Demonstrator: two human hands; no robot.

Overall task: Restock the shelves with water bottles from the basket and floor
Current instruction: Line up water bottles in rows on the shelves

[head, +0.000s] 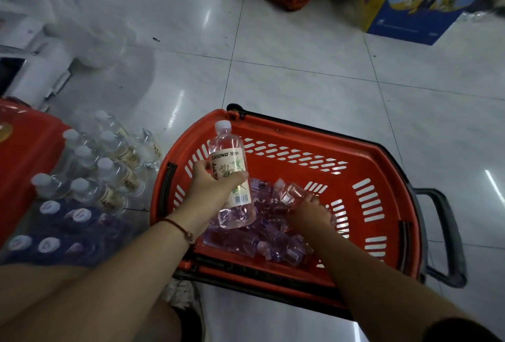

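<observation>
Pale glossy floor tiles (273, 49) spread under me. My left hand (211, 185) grips one labelled water bottle (232, 174) upright over the red basket (382, 177); my right hand (310, 211) reaches down onto a clear bottle (289, 191) in the heap there, though I cannot tell whether its fingers have closed. Those heaped bottles blur together, uncountable. On the floor at left stand about eight white-capped bottles (109, 166); nearer, a dark-wrapped pack (62, 232) shows five caps.
</observation>
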